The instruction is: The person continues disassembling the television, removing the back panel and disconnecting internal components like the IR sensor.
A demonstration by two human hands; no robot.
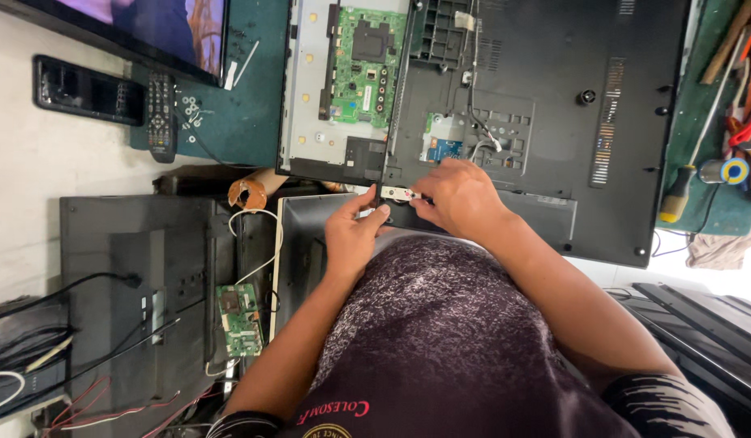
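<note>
Small white connector strip (397, 194) sits at the near edge of the opened television back panel (554, 97), pinched between left hand (351, 235) and right hand (461, 199); seating appears underway, needing careful alignment.

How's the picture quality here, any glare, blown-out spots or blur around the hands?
Head view: even, soft light, shadows faint. The pale floor at left looks nearly washed out, and a bright patch burns out at the right edge beside the black back cover. The left hand and right hand on the small strip part are fairly sharp; the green circuit board reads clearly. Edges bow slightly from the wide lens.
</note>
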